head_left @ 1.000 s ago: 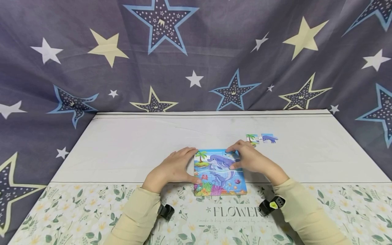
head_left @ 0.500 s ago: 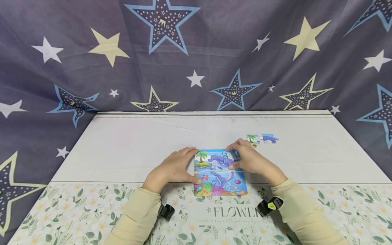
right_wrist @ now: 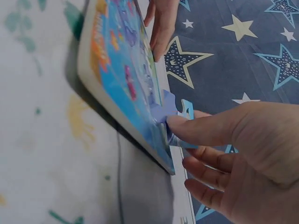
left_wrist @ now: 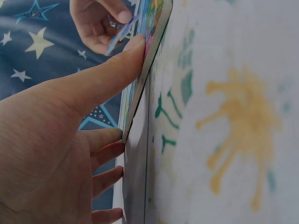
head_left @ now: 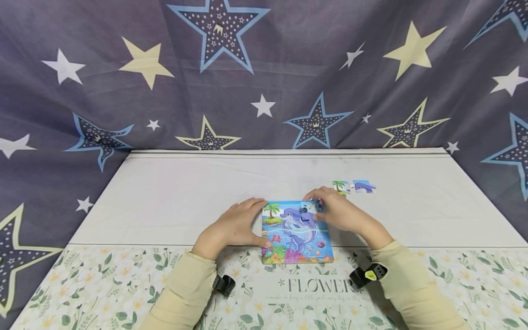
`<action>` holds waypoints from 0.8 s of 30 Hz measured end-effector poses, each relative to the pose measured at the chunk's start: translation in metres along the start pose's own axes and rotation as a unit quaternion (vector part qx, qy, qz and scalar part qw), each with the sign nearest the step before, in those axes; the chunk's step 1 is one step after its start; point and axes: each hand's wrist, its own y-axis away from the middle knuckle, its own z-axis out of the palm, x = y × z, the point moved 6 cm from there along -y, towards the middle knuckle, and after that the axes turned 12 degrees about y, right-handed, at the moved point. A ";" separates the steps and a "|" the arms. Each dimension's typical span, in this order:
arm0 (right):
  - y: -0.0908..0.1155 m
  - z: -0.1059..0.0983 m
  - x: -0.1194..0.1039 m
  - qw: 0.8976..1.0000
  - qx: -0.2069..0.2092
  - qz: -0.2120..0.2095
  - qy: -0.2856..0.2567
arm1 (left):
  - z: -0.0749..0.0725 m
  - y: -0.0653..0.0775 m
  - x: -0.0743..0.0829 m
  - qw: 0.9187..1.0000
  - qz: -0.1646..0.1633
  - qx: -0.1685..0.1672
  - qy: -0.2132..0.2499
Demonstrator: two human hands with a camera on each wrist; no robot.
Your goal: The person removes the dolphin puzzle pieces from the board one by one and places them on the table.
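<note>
- Left hand (head_left: 231,228): at nine o'clock of the puzzle board (head_left: 294,236), its thumb pressing the board's face near the edge, its other fingers extended toward the upper-left corner.
- Right hand (head_left: 343,214): at two o'clock of the board, thumb and fingers pinching a puzzle piece (right_wrist: 168,103), which is tilted over the board's one o'clock area.
- The board, showing dolphins, lies face up on the tabletop (head_left: 185,197), between the hands.
- Beyond the right hand, near two o'clock, lie a palm-tree piece (head_left: 340,185) and a dolphin piece (head_left: 363,187).
- Toward six o'clock, floral cloth (head_left: 103,284) reads "FLOWER".
- At twelve o'clock hangs a star-patterned curtain (head_left: 297,59).
</note>
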 end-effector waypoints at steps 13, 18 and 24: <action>0.000 -0.009 0.003 0.999 -0.008 -0.003 -0.046 | -0.001 0.001 0.001 1.000 0.005 0.003 0.002; 0.002 -0.015 0.008 0.999 0.004 0.001 -0.047 | -0.001 0.001 0.001 1.000 0.006 0.003 0.001; 0.008 -0.025 0.017 1.000 0.013 0.013 -0.022 | -0.001 0.001 0.002 1.000 0.004 0.002 0.000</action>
